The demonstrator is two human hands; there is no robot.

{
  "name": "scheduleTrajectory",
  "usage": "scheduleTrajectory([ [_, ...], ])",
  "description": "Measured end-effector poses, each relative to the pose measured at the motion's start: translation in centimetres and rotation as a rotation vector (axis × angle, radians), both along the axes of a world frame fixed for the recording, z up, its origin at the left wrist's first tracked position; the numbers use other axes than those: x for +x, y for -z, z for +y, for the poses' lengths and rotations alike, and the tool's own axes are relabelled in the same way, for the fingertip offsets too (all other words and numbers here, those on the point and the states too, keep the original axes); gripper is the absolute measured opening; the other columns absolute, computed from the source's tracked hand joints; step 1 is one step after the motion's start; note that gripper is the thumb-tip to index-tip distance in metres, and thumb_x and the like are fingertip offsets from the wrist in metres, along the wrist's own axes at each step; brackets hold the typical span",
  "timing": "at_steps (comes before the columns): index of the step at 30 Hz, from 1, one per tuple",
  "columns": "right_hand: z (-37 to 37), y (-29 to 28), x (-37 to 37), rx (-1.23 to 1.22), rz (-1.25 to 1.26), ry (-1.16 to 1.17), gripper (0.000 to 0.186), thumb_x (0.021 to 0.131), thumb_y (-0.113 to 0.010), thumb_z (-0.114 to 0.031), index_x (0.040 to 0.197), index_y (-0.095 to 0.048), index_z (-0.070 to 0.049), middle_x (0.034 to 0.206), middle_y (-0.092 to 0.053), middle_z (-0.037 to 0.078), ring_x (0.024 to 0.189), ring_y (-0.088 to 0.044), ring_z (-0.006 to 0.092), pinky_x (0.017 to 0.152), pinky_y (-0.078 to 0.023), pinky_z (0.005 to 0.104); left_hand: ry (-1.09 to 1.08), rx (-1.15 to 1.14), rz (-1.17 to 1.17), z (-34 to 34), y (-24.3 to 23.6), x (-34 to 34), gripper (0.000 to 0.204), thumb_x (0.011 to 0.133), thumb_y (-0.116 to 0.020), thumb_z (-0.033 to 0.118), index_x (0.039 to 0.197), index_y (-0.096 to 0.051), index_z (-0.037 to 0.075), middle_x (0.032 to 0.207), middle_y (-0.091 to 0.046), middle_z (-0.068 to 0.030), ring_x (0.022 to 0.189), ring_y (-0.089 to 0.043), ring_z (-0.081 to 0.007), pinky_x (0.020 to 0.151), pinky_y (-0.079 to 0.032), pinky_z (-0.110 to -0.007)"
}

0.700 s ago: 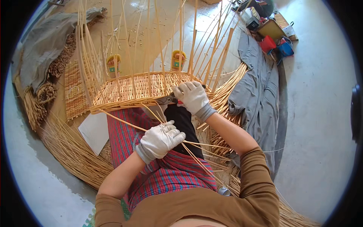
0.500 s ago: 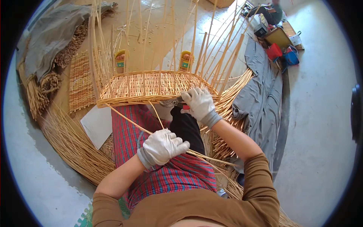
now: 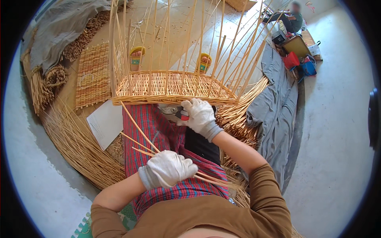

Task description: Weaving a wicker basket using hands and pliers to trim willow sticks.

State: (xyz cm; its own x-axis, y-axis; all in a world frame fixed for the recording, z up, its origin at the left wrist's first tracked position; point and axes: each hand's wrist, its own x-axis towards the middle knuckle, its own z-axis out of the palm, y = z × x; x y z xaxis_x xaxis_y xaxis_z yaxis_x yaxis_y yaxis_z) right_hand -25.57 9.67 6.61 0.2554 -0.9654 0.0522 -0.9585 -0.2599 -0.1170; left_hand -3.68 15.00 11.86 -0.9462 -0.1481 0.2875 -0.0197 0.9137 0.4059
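A half-made wicker basket (image 3: 162, 85), its woven panel edged by tall upright stakes, rests over my knees. My left hand (image 3: 168, 168), in a whitish work glove, is closed round several thin wicker rods (image 3: 137, 126) above my lap. One of these rods runs up to the basket's near left edge, while two others end loose in the air. My right hand (image 3: 200, 117), gloved alike, grips pruning shears (image 3: 183, 115) with red and black handles. Their metal head lies just under the basket's near rim; shadow and glove partly hide it.
Rod bundles lie at left (image 3: 79, 144) and right (image 3: 238, 123). A woven mat (image 3: 93, 75) and a white sheet (image 3: 105, 125) lie left. Grey cloth (image 3: 274, 107) covers material at right. A person (image 3: 293, 20) sits far right by red (image 3: 291, 60) and blue (image 3: 308, 67) containers.
The second rod between the basket's near edge and my left hand no longer reaches the edge; loose ends show instead. My left hand is slightly lower, and the shears sit further left under the rim.
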Motion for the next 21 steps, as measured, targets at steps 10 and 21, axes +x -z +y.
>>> scheduleTrajectory([
  [10,-2.4,-1.4,10.4,0.134,-0.103,0.203,0.075,0.059,-0.083,-0.057,0.107,-0.057,-0.006,0.099,-0.062,0.013,0.097,-0.061,0.0308,0.084,-0.045,0.0437,0.022,-0.014,0.031,1.3,-3.0,2.8,0.013,0.077,-0.057,0.026,0.081,-0.051,0.015,0.069,-0.050,-0.0020,0.061,-0.059,-0.0188,0.050,-0.049,-0.034],
  [21,-2.8,-1.4,13.8,0.113,0.018,0.291,0.081,0.061,-0.076,-0.066,0.108,-0.055,-0.004,0.103,-0.063,0.013,0.100,-0.060,0.0285,0.085,-0.044,0.0412,0.005,-0.049,0.026,1.7,-4.7,4.9,0.016,0.076,-0.057,0.024,0.084,-0.047,0.014,0.067,-0.044,-0.0020,0.057,-0.056,-0.0186,0.046,-0.045,-0.032],
])
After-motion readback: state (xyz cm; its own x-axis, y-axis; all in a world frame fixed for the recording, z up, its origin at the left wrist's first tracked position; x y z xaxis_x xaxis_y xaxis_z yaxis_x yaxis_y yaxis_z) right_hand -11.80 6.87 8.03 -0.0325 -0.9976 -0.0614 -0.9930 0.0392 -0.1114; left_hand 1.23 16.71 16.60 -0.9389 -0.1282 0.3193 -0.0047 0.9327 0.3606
